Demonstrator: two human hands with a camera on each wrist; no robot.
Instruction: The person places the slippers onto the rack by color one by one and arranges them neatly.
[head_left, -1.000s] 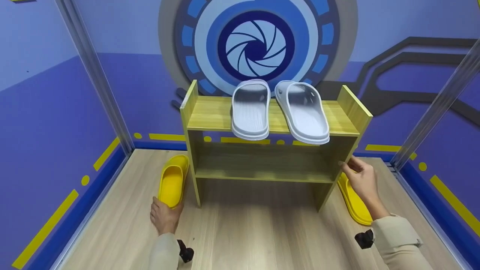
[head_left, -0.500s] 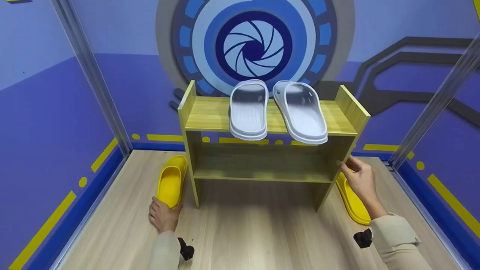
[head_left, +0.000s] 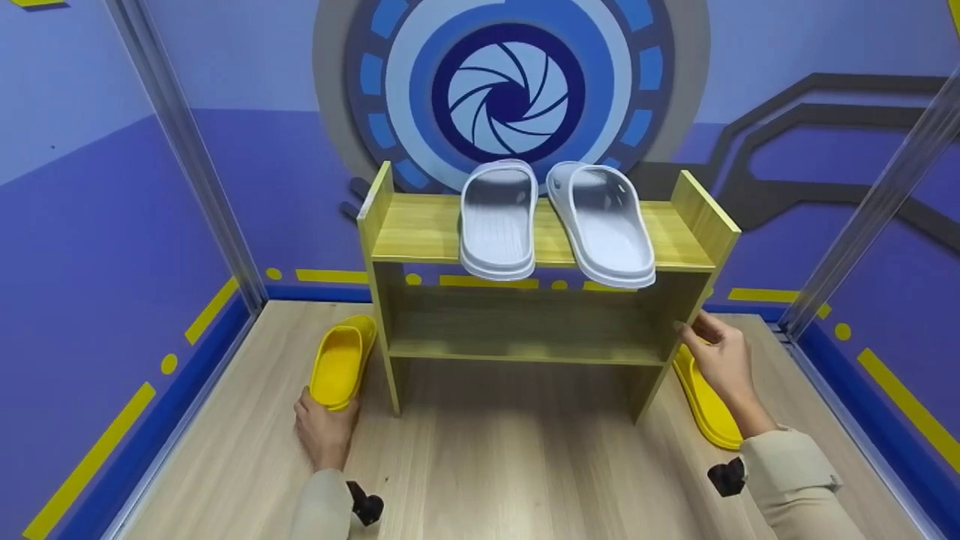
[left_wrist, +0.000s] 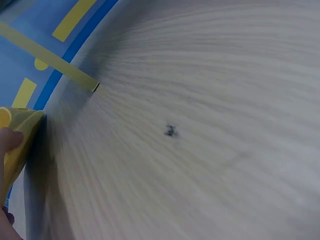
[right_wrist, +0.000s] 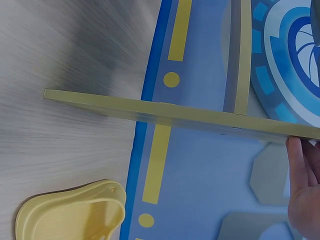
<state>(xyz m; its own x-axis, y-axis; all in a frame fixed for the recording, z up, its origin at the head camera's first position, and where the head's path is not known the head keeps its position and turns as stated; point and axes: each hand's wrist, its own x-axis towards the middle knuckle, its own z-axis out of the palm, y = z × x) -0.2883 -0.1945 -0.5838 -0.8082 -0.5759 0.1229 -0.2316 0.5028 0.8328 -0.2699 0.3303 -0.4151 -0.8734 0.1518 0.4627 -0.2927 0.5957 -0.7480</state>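
My left hand [head_left: 326,431] grips the heel of a yellow clog [head_left: 337,367] just left of the wooden shoe rack [head_left: 517,330]. The clog's toe points towards the back wall. Only its edge shows in the left wrist view, with my thumb [left_wrist: 10,140] on it. On the other side, my right hand [head_left: 727,367] touches the rack's right side panel, fingertips against its outer face in the right wrist view. Partly behind that hand lies a second yellow clog [head_left: 712,416] on the floor. Two pale grey clogs, one left [head_left: 499,217] and one right [head_left: 615,225], sit on the top shelf.
The rack stands on a light wood-look floor [head_left: 510,465], close to the patterned back wall [head_left: 262,195]. Below its top board is a lower shelf [head_left: 525,360]. Metal corner posts, left [head_left: 187,150] and right [head_left: 862,217], flank the space.
My left hand has shifted the left yellow clog slightly left, its heel now angled a little higher in the head view. My right hand has stayed at the rack's side panel.
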